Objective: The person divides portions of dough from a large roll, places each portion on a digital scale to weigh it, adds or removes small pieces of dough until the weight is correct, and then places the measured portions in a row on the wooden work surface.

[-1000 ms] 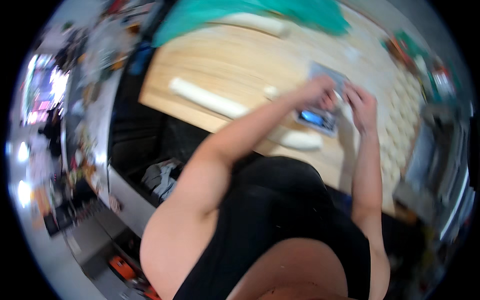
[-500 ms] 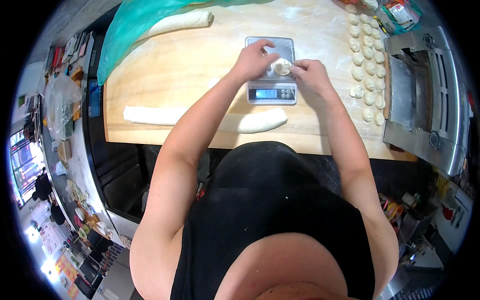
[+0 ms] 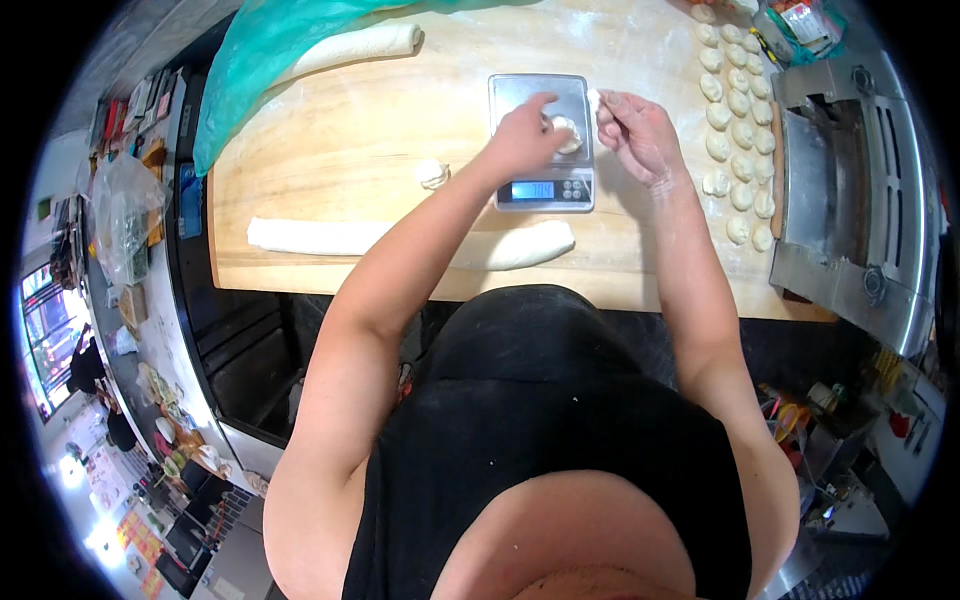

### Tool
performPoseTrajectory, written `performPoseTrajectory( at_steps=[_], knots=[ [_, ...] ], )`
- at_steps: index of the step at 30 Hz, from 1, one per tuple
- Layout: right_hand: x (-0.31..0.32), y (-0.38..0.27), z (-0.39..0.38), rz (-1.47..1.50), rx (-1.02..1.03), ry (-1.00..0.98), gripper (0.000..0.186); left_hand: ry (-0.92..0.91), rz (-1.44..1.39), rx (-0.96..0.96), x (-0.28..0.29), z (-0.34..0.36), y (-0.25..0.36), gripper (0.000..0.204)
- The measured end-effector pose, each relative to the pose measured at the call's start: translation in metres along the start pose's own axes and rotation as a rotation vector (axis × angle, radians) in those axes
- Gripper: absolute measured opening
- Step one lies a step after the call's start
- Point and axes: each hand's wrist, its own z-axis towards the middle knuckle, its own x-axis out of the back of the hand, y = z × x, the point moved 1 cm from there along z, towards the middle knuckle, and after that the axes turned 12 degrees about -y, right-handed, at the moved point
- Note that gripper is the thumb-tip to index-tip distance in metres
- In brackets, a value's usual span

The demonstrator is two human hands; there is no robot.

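Observation:
My left hand (image 3: 528,137) is over the steel plate of a digital kitchen scale (image 3: 540,90), its index finger stretched out. Its thumb side grips a round piece of dough (image 3: 568,136), partly hidden by the hand. To the right of the plate, my right hand (image 3: 640,135) is raised and closed, pinching a small scrap of dough (image 3: 594,101) between thumb and fingertips. Another dough piece (image 3: 432,174) lies on the board, left of my left forearm. A long dough roll (image 3: 310,236) lies near the front edge, passing under that forearm.
Rows of small dough pieces (image 3: 741,134) line the right of the wooden board (image 3: 400,120), beside a steel machine (image 3: 850,190). At the back left, a green plastic sheet (image 3: 245,75) partly covers another dough roll (image 3: 365,45).
My right hand has drawn back from the dough on the scale, holding a scrap. My left hand has shifted right onto that dough. A dough piece now shows plainly beside my left forearm.

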Motion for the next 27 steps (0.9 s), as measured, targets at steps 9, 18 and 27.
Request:
performPoseTrajectory(
  at_steps=[9, 18, 27],
  knots=[
    [-0.021, 0.009, 0.010, -0.831, 0.089, 0.132, 0.019, -0.180, -0.998, 0.036, 0.011, -0.012, 0.019, 0.026],
    [0.016, 0.037, 0.008, -0.936, -0.012, 0.286, 0.031, 0.018, -0.735, 0.159, 0.024, 0.002, -0.010, 0.022],
    [0.001, 0.030, 0.008, -0.877, -0.202, 0.021, 0.027, 0.020, 0.548, -0.134, -0.004, 0.010, -0.024, 0.033]
  ],
)
